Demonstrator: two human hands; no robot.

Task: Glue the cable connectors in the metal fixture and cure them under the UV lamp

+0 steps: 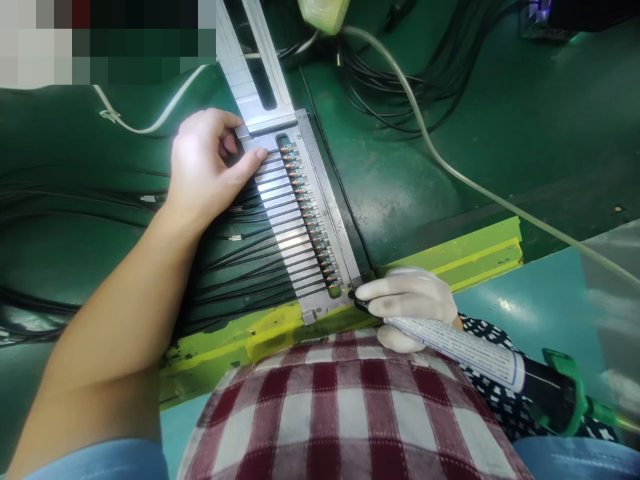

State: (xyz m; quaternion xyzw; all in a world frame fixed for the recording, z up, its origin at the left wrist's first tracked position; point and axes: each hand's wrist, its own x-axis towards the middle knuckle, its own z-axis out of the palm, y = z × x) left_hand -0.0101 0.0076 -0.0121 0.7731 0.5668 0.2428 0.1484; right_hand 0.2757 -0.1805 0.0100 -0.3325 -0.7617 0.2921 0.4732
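A long metal fixture (pixel 285 233) lies on the green mat with a row of small circuit boards (pixel 311 217) in its slot. Black cables (pixel 270 248) run leftward from the boards. My bare left hand (pixel 210 157) grips the fixture's upper left edge, thumb on the plate and fingers curled at its corner. In a white glove, my right hand (pixel 413 303) is closed around a glue syringe (pixel 465 347) with a printed label and a green cap. The syringe's black tip end (pixel 359 301) is at the fixture's lower right corner, close to the last board; exact contact cannot be made out.
A slotted metal cover (pixel 257 67) stands raised at the fixture's far end. More black cables (pixel 425 93) lie at the back, and a pale hose (pixel 430 143) crosses the right side. Yellow tape (pixel 480 257) marks the table's front edge.
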